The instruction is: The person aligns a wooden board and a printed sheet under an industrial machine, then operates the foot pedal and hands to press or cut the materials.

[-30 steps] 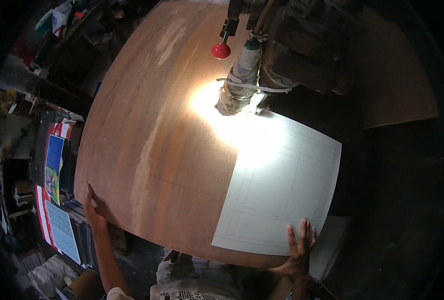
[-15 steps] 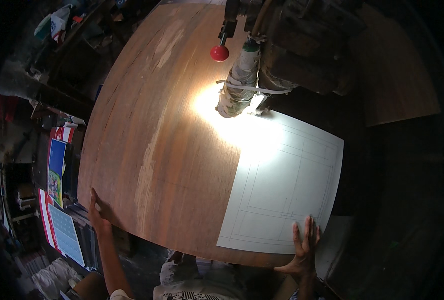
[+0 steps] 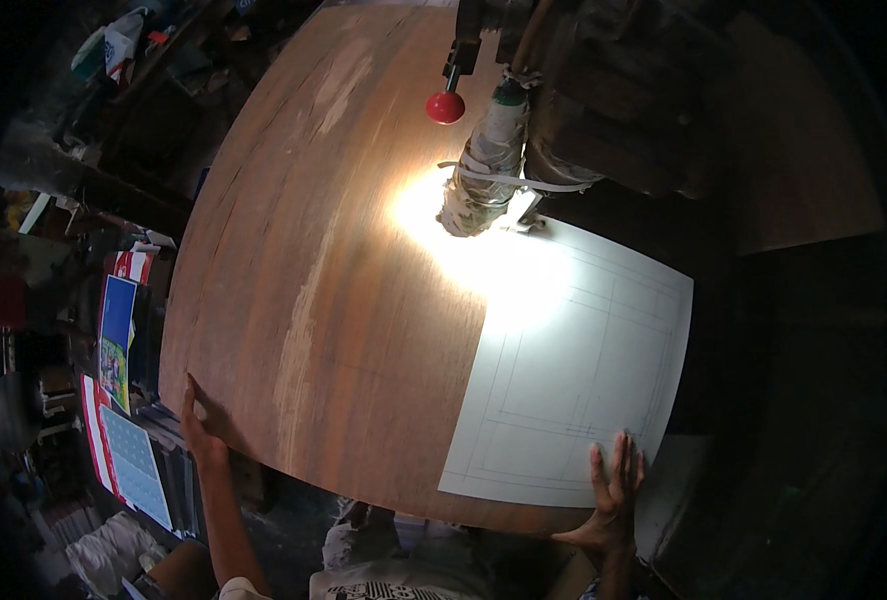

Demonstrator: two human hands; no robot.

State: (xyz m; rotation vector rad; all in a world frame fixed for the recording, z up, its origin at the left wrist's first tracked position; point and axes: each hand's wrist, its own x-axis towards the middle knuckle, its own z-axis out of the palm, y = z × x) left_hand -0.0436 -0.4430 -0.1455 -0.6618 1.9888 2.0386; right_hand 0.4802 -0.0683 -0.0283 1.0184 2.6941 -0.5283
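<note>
A large brown wood-grained board (image 3: 254,260) spreads out before me, with pale worn streaks along it. On its right part lies a white sheet (image 3: 564,400) ruled with thin pencil lines forming rectangles. My left hand (image 3: 204,440) rests at the board's near left corner, a finger stretched out along the surface; its other fingers are partly hidden. My right hand (image 3: 616,500) is spread open, fingertips on the sheet's near right corner and thumb out toward the board's near edge. Above the sheet's far end hangs a wrapped, tube-like machine part (image 3: 486,165) beside a bright light.
A red ball knob (image 3: 446,108) on a lever hangs over the board's far side. Dark machine bodywork (image 3: 614,110) stands at the far right. Calendar-like printed sheets (image 3: 136,465) lie left of the board, near a crumpled whitish bundle (image 3: 114,550).
The whole scene has shifted slightly to the right in the picture. Both hands keep their places on the board and the sheet.
</note>
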